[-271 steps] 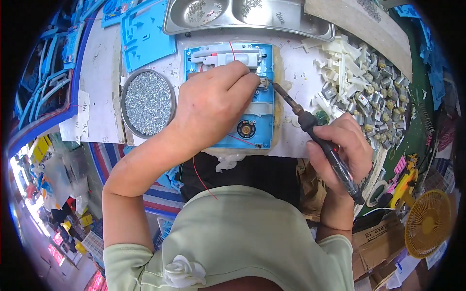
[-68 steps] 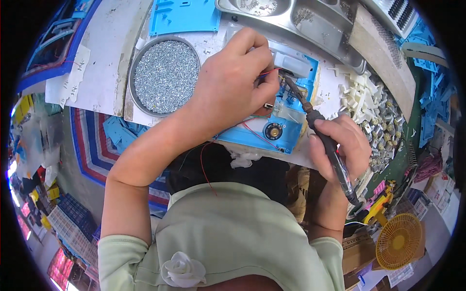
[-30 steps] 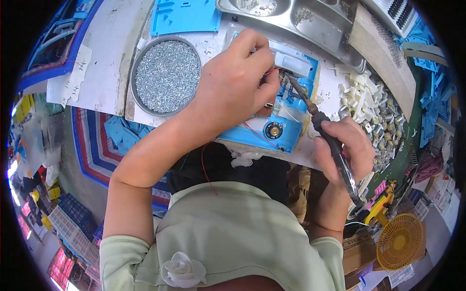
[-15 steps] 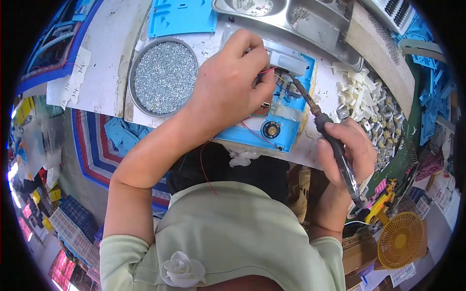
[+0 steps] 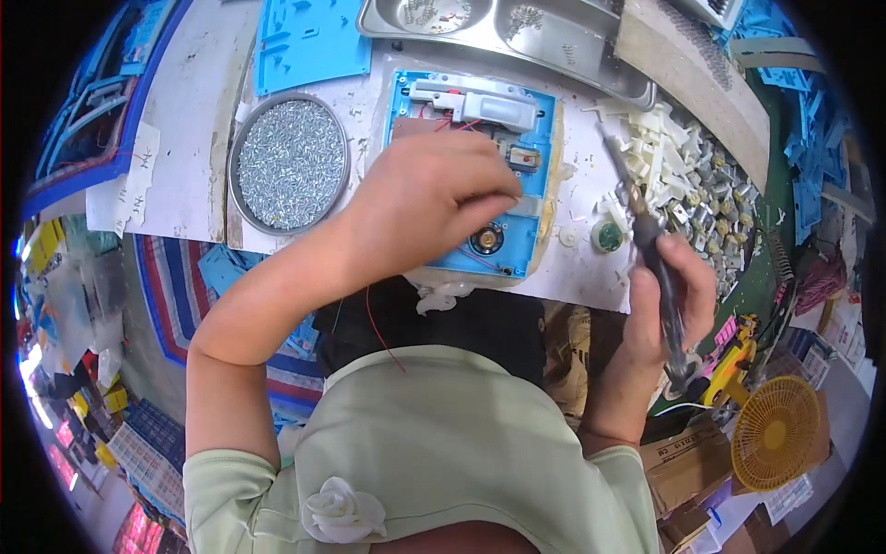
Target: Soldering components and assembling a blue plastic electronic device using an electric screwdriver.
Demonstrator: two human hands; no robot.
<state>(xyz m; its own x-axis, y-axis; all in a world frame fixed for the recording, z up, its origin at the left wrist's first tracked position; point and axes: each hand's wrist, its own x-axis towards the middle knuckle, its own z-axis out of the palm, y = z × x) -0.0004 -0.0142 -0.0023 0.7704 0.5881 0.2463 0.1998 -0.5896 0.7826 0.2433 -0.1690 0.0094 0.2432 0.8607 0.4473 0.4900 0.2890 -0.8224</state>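
Observation:
My right hand grips a soldering iron by its dark handle, the metal tip pointing up and away over the table, apart from the casing. My left hand hovers over a blue plastic casing, fingers curled and pressed together; anything they hold is hidden. Inside the casing lie a white plastic unit along the far side, a small metal-framed part, a round speaker near the front, and thin red wires. The hand covers the casing's middle. A small round green tub sits beside the iron.
A round metal tray full of small screws stands left of the casing. Behind are a blue panel and a steel compartment tray. White plastic parts and small metal motors are heaped at right. A yellow fan stands lower right.
The soldering iron has moved away from the casing to the right. My left hand has lowered toward the casing's front, uncovering the white unit. The green tub has come into sight.

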